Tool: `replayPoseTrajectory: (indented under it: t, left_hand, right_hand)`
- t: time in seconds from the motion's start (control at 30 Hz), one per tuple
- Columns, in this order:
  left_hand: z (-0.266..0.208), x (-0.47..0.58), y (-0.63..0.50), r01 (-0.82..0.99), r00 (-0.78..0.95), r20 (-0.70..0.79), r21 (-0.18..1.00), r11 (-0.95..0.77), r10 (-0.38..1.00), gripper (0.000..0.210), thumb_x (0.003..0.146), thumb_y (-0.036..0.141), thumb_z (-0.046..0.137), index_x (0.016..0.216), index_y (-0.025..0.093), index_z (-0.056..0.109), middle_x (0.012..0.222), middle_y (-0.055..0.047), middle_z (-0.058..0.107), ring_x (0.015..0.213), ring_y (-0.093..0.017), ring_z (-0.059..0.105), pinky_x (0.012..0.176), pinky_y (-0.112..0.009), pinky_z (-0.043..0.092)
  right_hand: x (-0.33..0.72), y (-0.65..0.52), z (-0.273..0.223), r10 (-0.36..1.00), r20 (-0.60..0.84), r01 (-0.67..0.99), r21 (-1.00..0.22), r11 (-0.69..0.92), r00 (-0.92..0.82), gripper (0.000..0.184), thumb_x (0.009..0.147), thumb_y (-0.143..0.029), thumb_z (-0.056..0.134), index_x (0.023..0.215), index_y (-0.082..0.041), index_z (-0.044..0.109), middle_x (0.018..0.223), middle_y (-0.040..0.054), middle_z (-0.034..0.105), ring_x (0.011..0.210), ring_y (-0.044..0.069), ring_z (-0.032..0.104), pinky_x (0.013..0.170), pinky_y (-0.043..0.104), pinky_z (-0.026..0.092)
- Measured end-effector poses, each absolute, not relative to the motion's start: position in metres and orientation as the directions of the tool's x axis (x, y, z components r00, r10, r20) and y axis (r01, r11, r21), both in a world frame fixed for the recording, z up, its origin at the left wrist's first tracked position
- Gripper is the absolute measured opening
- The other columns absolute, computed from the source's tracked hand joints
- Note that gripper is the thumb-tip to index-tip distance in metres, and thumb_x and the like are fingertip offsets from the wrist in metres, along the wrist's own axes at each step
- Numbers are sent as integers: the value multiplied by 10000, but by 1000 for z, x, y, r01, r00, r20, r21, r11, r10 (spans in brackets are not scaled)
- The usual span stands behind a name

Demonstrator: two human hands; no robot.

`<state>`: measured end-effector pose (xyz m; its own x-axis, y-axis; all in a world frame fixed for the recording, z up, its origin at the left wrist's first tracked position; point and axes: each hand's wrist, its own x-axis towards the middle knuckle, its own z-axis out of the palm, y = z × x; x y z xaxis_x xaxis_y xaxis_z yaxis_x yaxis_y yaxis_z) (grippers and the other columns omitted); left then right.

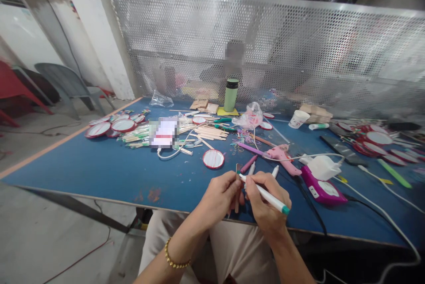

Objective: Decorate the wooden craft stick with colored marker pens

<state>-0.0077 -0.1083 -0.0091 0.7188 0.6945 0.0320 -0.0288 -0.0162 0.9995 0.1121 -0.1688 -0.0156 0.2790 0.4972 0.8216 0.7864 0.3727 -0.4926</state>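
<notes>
Perforated metal panel [186, 27] stood along the back edge of the blue desk [99, 173]; clutter ran from the left edge to the right. Near the middle of the front edge, I saw the L hand [217, 195] w/ fingers closed in a pinch on a thin wooden stick [237, 205], approx. upright. The R hand [270, 197] was curled round a white marker [265, 194], green end outward, tip at the stick's upper part; couldn't tell if touching.

Main risk, imo: narrow stick, so a slight twist in the L pinch could send the tip sideways & ink the fingertips. Also, a black cord [310, 204] ran from the pink glue gun [284, 160] to the front edge, R of the hands; an elbow snagging it could drag the gun. Red-rimmed disc [213, 159] lay just beyond the L hand, so a stray stroke might mark it.
</notes>
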Motion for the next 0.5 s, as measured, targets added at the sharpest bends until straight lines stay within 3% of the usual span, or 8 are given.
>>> replayPoseTrajectory:
  t: [0.5]
  left_hand:
    - [-10,-7,-108,-35,718,30,999,-8,696,400,913,544,500,711,199,496,515,49,528,388,-75,430,384,-185,322]
  right_hand:
    - [111,-169,-16,491,826,794,-485,367,278,143,912,-156,593,779,-205,615,535,-62,601,427,87,541,446,195,430]
